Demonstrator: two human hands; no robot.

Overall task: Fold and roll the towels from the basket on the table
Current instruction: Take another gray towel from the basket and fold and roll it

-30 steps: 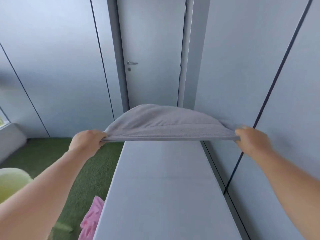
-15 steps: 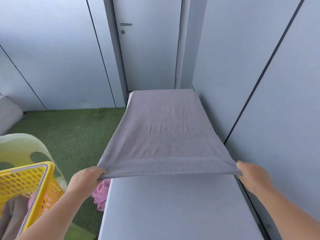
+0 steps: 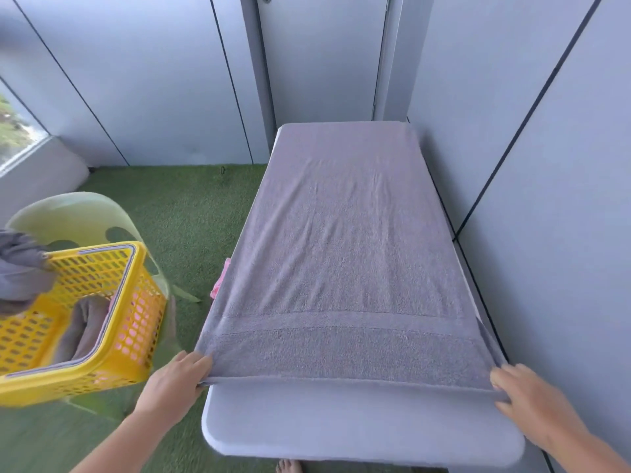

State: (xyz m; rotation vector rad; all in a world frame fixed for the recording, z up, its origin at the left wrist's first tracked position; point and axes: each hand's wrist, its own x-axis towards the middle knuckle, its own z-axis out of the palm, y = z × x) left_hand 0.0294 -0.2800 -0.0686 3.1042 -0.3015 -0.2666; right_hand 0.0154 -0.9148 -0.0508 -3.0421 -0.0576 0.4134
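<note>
Grey terry towel [image 3: 345, 247] lies flat along the narrow grey table [image 3: 358, 421]. Left hand [image 3: 174, 380] and right hand [image 3: 532, 397] each pinch a near corner, fingers closed on cloth.

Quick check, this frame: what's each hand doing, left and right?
Left hand: closed on the near left corner of the grey towel.
Right hand: closed on the towel's near right corner.

No writing, label, brand, number or sign can be read anywhere in this view.
</note>
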